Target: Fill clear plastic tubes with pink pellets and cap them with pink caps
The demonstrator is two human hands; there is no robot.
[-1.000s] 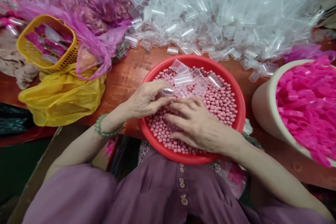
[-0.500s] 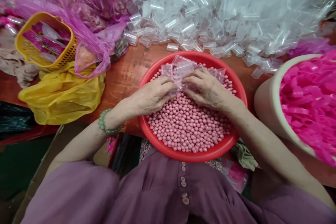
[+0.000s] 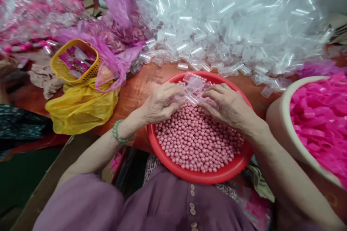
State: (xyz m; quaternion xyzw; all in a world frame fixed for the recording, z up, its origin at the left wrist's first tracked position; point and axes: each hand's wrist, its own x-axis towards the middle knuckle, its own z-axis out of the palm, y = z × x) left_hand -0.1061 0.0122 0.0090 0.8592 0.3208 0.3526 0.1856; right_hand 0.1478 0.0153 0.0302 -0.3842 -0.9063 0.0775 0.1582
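Observation:
A red basin (image 3: 199,177) holds many small pink beads (image 3: 197,140). Several clear plastic tubes (image 3: 193,83) lie on the beads in its far part. My left hand (image 3: 164,103), below a green bead bracelet (image 3: 116,130), curls its fingers around tubes at the left of this cluster. From the other side, my right hand (image 3: 227,103) bends its fingers and thumb around tubes at the right. One tube sits between the two sets of fingertips. The fingers partly hide the tubes, and the left fingertips are somewhat blurred.
Behind the basin rises a large heap of clear tubes (image 3: 227,25). A cream bucket (image 3: 280,126) of bright pink plastic pieces (image 3: 322,115) stands at the right. Leftward are a yellow basket (image 3: 93,68), a yellow bag (image 3: 81,108) and purple bags (image 3: 119,0). Part of another person's arm (image 3: 4,90) shows at far left.
The view has shifted, so the basin appears lower. My hands have drawn slightly apart, and the tubes between them lie differently, with one now across the gap.

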